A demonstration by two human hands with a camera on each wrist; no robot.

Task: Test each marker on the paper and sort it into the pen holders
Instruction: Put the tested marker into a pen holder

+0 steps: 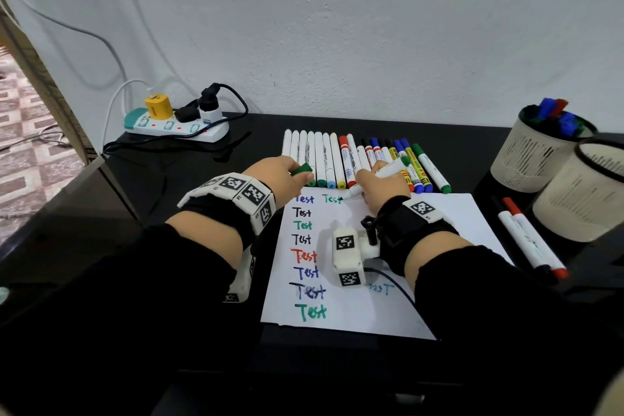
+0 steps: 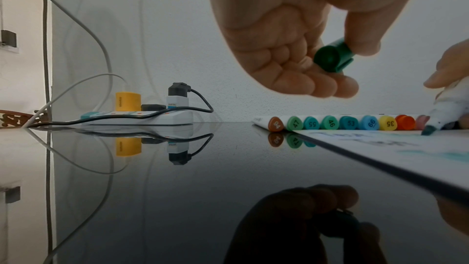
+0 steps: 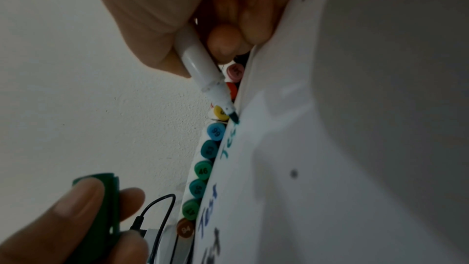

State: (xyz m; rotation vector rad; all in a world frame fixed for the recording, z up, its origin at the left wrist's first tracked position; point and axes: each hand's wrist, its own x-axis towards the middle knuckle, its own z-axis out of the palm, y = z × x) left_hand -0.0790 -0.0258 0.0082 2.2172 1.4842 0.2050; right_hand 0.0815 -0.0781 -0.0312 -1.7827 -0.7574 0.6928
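Note:
My right hand [image 1: 378, 184] grips an uncapped white marker [image 1: 381, 176] with a green end; its tip [image 3: 234, 118] touches the white paper [image 1: 422, 297] at the end of a green "Test" in the top row. The paper carries a column of "Test" words in blue, black, green and red. My left hand [image 1: 290, 176] pinches the green cap [image 2: 333, 56] between thumb and fingers, just left of the paper's top edge. A row of capped markers [image 1: 337, 159] lies behind the paper. Two cream mesh pen holders [image 1: 537, 145] [image 1: 587, 192] stand at the right; the far one holds several markers.
A power strip [image 1: 175, 125] with plugs and cables sits at the back left of the glossy black desk [image 2: 177, 178]. Two markers, one black-ended and one red-ended [image 1: 530, 240], lie in front of the near holder. A white wall rises right behind the marker row.

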